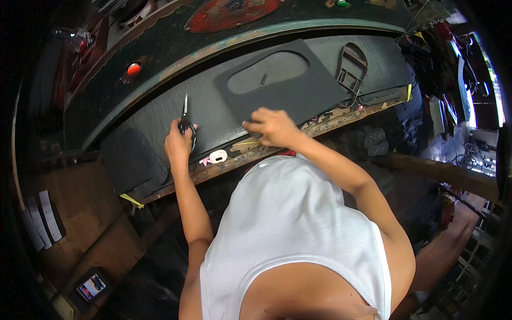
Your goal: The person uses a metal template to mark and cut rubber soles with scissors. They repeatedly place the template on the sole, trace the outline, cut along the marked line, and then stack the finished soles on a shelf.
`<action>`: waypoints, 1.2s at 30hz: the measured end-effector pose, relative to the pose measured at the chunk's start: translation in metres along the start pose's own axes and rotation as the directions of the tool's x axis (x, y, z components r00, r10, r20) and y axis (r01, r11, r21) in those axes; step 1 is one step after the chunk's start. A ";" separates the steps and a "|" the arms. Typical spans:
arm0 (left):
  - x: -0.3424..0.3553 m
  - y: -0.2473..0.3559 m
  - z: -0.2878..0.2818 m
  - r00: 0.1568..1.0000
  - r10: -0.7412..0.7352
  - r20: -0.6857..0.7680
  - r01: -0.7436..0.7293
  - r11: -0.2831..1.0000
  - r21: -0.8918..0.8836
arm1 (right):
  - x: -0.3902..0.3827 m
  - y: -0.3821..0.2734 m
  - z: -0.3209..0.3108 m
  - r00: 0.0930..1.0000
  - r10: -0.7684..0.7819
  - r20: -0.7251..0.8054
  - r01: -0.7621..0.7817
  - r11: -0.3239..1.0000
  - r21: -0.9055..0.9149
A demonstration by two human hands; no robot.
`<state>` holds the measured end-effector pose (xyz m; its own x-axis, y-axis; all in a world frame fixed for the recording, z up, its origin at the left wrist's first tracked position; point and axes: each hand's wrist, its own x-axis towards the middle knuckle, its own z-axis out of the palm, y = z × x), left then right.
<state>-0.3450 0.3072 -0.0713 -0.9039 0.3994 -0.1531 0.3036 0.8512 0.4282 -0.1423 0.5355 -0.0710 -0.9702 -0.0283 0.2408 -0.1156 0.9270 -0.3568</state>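
My left hand [178,143] is closed around the dark handles of a pair of scissors [185,109] above the bench, their blades pointing away from me. Near the bench's front edge is my right hand [276,128], its fingers bent and smeared by motion. Something dark shows below those fingertips, but I cannot tell whether they hold it. Just beyond that hand lies a dark grey sheet [320,80] with a sole-shaped opening cut through it. Inside the opening is a small dark strip [263,79]. On the right stands a sole-shaped cutting die [341,74] with inner bars.
The bench [200,88] has a raised dark back panel [165,56] with a red knob [134,69]. A white oval object [218,156] and scraps lie along its worn front ledge. Dark material [130,157] covers the left end. A lit phone [92,287] lies at lower left.
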 end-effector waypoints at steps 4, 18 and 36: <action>0.018 -0.004 0.019 0.992 0.081 -0.094 -0.080 0.997 0.017 | 0.017 0.012 0.056 0.991 -0.112 -0.066 0.114 0.993 0.022; -0.026 0.058 0.075 0.987 0.151 0.061 -0.126 0.945 -0.302 | -0.063 0.113 -0.058 0.433 0.723 -0.538 -0.866 0.500 -0.023; 0.007 0.065 0.091 0.978 0.210 -0.012 -0.205 0.942 -0.265 | -0.147 0.194 -0.096 0.265 0.925 -0.272 -0.916 0.330 0.229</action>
<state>-0.3042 0.3967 -0.1253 -0.8238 0.5648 -0.0490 0.3916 0.6295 0.6711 -0.0020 0.7559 -0.0888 -0.3060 0.9518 -0.0212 0.8016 0.2456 -0.5450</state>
